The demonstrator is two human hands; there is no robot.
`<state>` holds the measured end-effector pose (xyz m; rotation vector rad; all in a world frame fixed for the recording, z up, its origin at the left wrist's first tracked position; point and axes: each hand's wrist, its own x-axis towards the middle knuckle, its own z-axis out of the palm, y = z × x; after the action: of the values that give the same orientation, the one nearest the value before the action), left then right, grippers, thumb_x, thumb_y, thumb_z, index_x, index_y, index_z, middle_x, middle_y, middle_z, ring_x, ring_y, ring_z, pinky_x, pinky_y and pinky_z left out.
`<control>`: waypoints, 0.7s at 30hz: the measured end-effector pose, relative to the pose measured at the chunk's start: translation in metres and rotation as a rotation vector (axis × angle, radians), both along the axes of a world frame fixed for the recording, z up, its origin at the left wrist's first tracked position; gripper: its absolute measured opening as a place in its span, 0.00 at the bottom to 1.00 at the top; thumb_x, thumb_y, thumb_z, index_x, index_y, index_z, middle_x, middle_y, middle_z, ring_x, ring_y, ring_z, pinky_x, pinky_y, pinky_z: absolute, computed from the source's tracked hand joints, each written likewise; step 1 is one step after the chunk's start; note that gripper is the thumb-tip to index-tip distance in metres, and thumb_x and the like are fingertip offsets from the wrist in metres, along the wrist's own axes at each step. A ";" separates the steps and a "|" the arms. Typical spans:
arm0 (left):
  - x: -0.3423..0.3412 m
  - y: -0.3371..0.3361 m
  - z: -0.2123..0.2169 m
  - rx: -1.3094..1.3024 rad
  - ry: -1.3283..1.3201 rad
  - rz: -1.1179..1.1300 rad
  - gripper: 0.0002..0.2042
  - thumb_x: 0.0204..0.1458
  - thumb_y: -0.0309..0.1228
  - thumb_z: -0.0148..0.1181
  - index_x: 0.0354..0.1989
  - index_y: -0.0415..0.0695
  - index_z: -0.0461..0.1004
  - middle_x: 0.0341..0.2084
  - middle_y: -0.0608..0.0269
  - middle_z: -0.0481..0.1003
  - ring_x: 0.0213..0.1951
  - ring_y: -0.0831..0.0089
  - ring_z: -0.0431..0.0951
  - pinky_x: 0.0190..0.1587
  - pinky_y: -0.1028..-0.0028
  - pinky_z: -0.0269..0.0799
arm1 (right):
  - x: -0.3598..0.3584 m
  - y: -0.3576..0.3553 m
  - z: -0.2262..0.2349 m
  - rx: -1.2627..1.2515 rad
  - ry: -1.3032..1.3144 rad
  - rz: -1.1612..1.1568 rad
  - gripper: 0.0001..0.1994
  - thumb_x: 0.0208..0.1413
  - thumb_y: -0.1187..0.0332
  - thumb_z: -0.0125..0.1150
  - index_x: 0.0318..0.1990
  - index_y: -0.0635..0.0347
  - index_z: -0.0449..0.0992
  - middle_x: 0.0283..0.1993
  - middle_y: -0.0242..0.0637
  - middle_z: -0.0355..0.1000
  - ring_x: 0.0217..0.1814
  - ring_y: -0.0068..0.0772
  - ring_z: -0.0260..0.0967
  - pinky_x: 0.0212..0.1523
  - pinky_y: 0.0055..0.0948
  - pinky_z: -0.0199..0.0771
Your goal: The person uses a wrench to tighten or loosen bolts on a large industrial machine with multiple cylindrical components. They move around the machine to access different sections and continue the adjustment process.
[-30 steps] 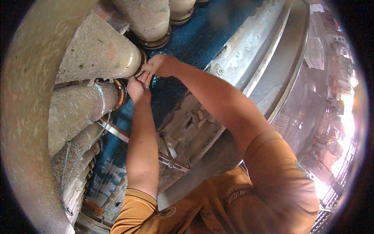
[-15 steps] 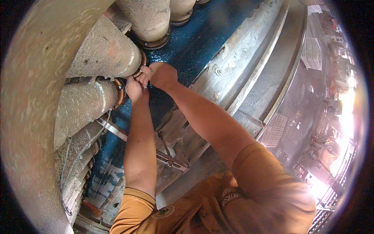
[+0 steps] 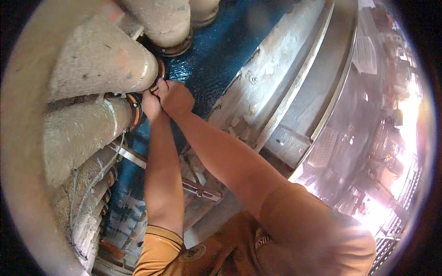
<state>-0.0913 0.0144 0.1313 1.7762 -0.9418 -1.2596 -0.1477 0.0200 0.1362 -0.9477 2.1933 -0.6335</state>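
A large, rough, grey-beige cone-shaped piece (image 3: 103, 62) points toward the middle from the upper left, with a brown ring (image 3: 162, 69) around its narrow end. My left hand (image 3: 152, 106) is at the lower edge of that ring, fingers closed against it. Close beside it, my right hand (image 3: 176, 98) has its fingers curled in, the tips meeting the same stretch of ring. Both hands nearly touch. Whatever detail lies between the fingertips is hidden. Just below, a similar cone (image 3: 85, 126) bears its own dark and orange ring (image 3: 136, 110).
Another ringed cone (image 3: 159, 20) juts in above. Behind the hands spreads a glossy blue surface (image 3: 214, 39). A worn metal ledge (image 3: 262, 69) curves along the right. Under my left forearm runs a slotted metal bar (image 3: 131, 155). A pale crate (image 3: 366, 60) lies farther right.
The view has shifted, so the cones and hands appear farther left. My right hand has drawn closer to the left one, its fingers still at the ring.
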 end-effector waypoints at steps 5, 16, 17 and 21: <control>0.004 -0.004 -0.006 -0.039 -0.402 -0.146 0.18 0.58 0.38 0.45 0.40 0.34 0.71 0.29 0.60 0.75 0.31 0.71 0.74 0.36 0.74 0.69 | 0.006 0.001 -0.010 0.020 -0.184 -0.018 0.24 0.58 0.49 0.40 0.29 0.57 0.78 0.34 0.48 0.74 0.37 0.55 0.71 0.41 0.44 0.70; -0.009 -0.014 -0.032 0.126 0.681 0.329 0.18 0.60 0.41 0.40 0.47 0.38 0.64 0.36 0.56 0.68 0.37 0.65 0.71 0.44 0.66 0.74 | -0.105 0.085 0.030 -0.181 0.055 0.778 0.19 0.58 0.50 0.43 0.33 0.56 0.74 0.27 0.44 0.72 0.32 0.50 0.70 0.36 0.45 0.70; 0.004 -0.011 -0.036 0.115 0.654 0.329 0.19 0.60 0.42 0.41 0.50 0.38 0.61 0.40 0.54 0.67 0.40 0.62 0.71 0.46 0.65 0.74 | -0.133 0.101 0.078 -0.049 -0.072 0.709 0.20 0.57 0.50 0.46 0.30 0.56 0.74 0.25 0.44 0.70 0.30 0.49 0.69 0.33 0.44 0.69; 0.016 -0.013 -0.022 0.093 0.793 0.289 0.20 0.60 0.42 0.41 0.50 0.38 0.62 0.45 0.53 0.68 0.47 0.59 0.72 0.50 0.62 0.71 | -0.262 0.181 0.131 -0.190 0.374 0.456 0.11 0.54 0.59 0.54 0.29 0.56 0.75 0.27 0.40 0.71 0.30 0.42 0.71 0.31 0.36 0.70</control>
<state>-0.0753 0.0017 0.1089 1.2260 -0.1709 -1.6280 -0.4098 0.2006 0.2667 -1.7193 2.1329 -0.4762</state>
